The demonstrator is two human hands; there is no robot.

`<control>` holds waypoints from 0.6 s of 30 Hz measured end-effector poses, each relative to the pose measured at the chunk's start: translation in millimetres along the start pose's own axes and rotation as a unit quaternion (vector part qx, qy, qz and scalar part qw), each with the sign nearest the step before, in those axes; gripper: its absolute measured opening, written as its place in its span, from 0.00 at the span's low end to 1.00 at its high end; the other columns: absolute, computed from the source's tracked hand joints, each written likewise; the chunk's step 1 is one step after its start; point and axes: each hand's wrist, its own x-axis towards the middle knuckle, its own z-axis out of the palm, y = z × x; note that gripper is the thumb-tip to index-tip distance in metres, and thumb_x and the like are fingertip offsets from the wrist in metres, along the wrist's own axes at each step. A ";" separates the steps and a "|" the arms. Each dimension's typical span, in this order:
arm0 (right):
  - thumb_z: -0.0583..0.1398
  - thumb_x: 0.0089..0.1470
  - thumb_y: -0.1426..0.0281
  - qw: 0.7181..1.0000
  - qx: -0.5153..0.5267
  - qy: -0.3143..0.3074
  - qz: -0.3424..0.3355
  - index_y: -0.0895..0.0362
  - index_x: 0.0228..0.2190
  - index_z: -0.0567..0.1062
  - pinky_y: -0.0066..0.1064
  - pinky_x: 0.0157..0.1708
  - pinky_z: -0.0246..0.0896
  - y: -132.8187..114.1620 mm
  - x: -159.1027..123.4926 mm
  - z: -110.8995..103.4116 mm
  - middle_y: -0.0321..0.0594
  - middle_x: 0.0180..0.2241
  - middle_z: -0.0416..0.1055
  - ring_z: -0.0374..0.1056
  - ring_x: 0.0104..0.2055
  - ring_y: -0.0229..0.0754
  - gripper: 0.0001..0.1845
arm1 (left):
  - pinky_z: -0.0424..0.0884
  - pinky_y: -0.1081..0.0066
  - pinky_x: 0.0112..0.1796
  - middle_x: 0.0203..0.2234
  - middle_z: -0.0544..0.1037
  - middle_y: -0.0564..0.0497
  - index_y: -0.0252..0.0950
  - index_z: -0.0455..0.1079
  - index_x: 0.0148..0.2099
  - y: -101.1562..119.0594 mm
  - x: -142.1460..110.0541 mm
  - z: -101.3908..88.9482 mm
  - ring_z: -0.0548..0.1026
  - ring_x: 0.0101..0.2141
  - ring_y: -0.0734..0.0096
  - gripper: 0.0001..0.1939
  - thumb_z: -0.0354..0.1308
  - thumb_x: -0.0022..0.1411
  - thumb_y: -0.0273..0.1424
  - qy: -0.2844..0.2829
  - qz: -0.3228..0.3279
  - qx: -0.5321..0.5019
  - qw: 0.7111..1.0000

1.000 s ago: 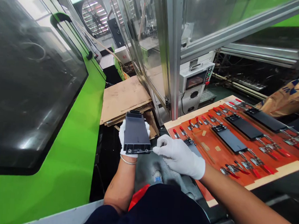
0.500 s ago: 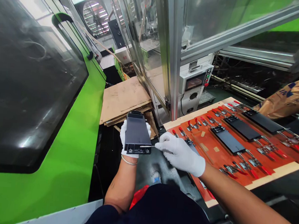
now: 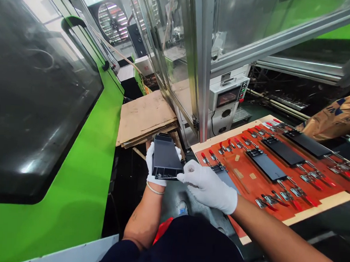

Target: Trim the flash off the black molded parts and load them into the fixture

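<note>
My left hand, in a white glove, is closed around a dark grey rectangular plastic housing from beneath. The housing's open, ribbed near end faces me. My right hand, also gloved in white, is closed in a pinch at the lower right corner of that end. From its fingertips a thin, slim tool runs along the housing's near edge; its exact kind is too small to make out. To the right, similar dark plastic panels lie on an orange fixture board.
Red-handled toggle clamps line both sides of the board. Stacked cardboard sheets lie beyond my left hand. A green machine stands at left, a metal-framed clear guard ahead. A control box sits behind the board.
The housing has shifted slightly right and is turned and tilted in my left hand. My right hand has moved slightly left and down, and the slim tool shows less clearly.
</note>
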 end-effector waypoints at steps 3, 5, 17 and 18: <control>0.56 0.53 0.81 0.999 0.029 0.031 0.006 0.55 0.39 0.76 0.26 0.31 0.57 0.7 -0.8 3.2 0.38 0.34 0.63 0.62 0.34 0.38 0.15 | 0.78 0.56 0.38 0.32 0.82 0.37 0.29 0.78 0.39 -0.4 0.6 -1.4 0.81 0.31 0.54 0.29 0.50 0.66 0.51 0.002 -0.003 0.002 1.000; 0.56 0.54 0.81 0.998 0.019 0.064 0.021 0.55 0.38 0.76 0.27 0.32 0.58 0.9 -0.3 5.2 0.38 0.34 0.63 0.62 0.35 0.38 0.15 | 0.78 0.57 0.35 0.32 0.82 0.36 0.29 0.78 0.40 -0.6 0.5 -1.2 0.81 0.32 0.53 0.29 0.50 0.65 0.51 0.003 -0.001 0.005 1.000; 0.54 0.53 0.82 0.997 0.040 0.068 -0.002 0.55 0.36 0.76 0.27 0.32 0.61 -5.1 -0.6 4.1 0.38 0.34 0.64 0.63 0.33 0.37 0.15 | 0.78 0.55 0.33 0.29 0.81 0.36 0.29 0.77 0.37 -1.4 -2.6 4.4 0.81 0.30 0.52 0.30 0.46 0.67 0.49 0.042 0.012 -0.005 0.999; 0.54 0.53 0.83 0.995 0.062 0.078 -0.008 0.55 0.35 0.76 0.27 0.33 0.61 -5.8 0.7 4.3 0.37 0.34 0.64 0.63 0.34 0.37 0.15 | 0.78 0.55 0.34 0.29 0.81 0.36 0.29 0.77 0.37 -1.5 -2.7 3.8 0.80 0.30 0.52 0.29 0.47 0.67 0.50 0.037 0.011 -0.003 0.999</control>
